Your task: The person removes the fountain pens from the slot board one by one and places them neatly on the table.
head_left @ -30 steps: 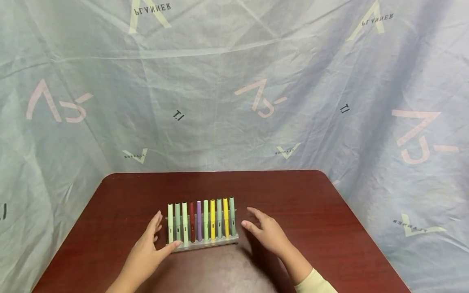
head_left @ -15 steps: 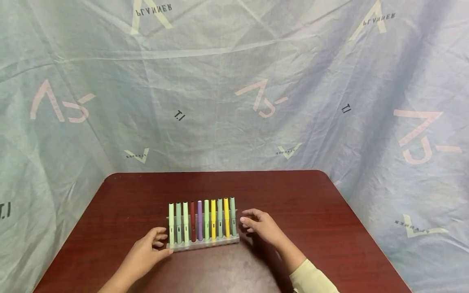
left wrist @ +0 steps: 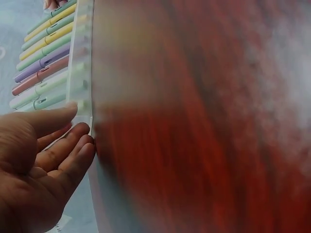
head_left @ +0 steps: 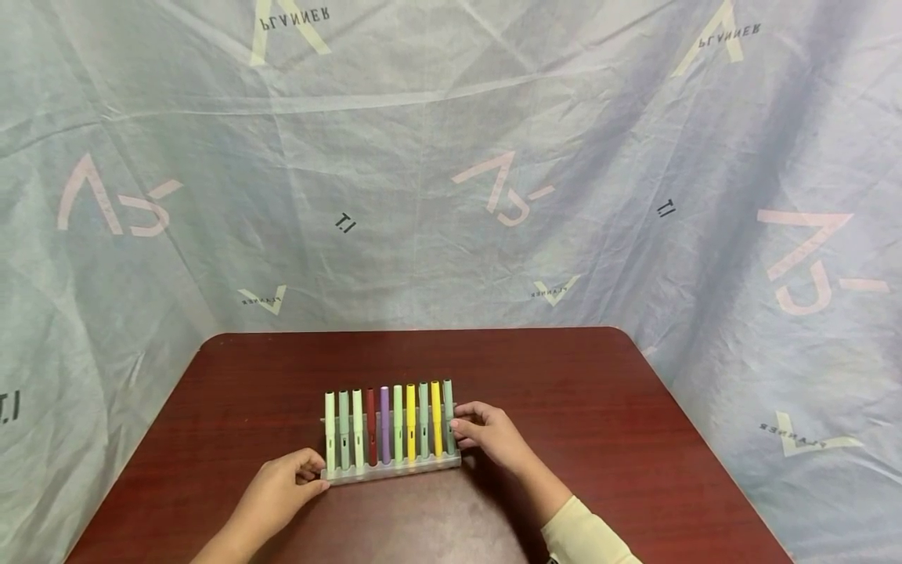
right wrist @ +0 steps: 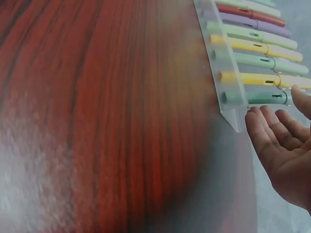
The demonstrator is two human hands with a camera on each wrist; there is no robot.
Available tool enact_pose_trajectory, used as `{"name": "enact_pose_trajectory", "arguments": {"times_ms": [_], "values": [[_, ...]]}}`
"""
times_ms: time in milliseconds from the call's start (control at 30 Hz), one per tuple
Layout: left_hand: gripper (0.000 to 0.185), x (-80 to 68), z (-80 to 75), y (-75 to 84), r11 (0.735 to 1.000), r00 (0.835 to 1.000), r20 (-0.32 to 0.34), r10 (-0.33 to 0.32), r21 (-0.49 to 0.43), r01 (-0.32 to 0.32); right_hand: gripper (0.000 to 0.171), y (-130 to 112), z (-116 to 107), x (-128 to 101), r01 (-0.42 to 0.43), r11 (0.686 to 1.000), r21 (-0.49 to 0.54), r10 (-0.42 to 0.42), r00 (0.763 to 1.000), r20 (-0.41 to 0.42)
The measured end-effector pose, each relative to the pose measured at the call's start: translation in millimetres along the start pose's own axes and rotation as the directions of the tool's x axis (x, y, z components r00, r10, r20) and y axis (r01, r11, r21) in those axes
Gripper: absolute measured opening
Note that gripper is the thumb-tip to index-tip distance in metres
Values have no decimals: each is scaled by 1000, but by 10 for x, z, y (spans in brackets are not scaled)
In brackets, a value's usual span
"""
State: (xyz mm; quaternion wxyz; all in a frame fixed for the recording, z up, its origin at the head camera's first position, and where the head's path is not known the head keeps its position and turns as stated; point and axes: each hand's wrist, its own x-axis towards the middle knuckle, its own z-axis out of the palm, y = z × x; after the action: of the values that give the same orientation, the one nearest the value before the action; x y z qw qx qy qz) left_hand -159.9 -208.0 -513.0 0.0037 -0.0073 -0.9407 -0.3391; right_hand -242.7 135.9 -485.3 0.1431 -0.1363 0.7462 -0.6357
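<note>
A clear pen stand (head_left: 395, 470) holds a row of capped pens, leaning back in its slots. From left to right they run through pale green, dark red, purple, yellow and grey-green. My left hand (head_left: 282, 486) grips the stand's left end, thumb at the front corner and fingers curled behind it, also seen in the left wrist view. At the other end my right hand (head_left: 493, 439) holds the stand's side, its thumb overlapping the last grey-green pen (right wrist: 265, 98). In the right wrist view the fingertips (right wrist: 252, 114) lie right at the stand's end.
The stand sits on a dark red wood-grain table (head_left: 564, 376) with rounded far corners. A grey printed cloth (head_left: 416, 196) hangs behind the table and along both sides. A pale yellow sleeve (head_left: 588, 536) covers the right forearm.
My left hand has come down from beside the pens to the stand's lower left corner, its fingers curling in. My right hand has moved left onto the stand's right end.
</note>
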Motion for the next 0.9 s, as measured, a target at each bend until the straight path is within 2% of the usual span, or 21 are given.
{"name": "enact_pose_trajectory", "arguments": {"times_ms": [100, 233, 467, 633, 900], "values": [[19, -1, 2, 6, 1000, 1000, -1, 15, 16, -15, 33, -8, 30, -6, -7, 1000, 3, 7, 1000, -17], [18, -11, -5, 15, 999, 1000, -6, 11, 31, -11, 30, 142, 45, 54, -3, 1000, -16, 3, 999, -41], [17, -8, -8, 48, 998, 1000, -7, 6, 69, -6, 23, 317, 58, 120, 8, 993, -117, -16, 997, -76], [17, -4, -8, 59, 996, 1000, 3, 14, 85, -14, 21, 292, 63, 97, 35, 985, -167, -50, 995, -88], [17, 0, -11, 41, 992, 1000, -6, 27, 122, -26, 21, 125, -36, 79, 116, 989, -91, -129, 981, -147]]}}
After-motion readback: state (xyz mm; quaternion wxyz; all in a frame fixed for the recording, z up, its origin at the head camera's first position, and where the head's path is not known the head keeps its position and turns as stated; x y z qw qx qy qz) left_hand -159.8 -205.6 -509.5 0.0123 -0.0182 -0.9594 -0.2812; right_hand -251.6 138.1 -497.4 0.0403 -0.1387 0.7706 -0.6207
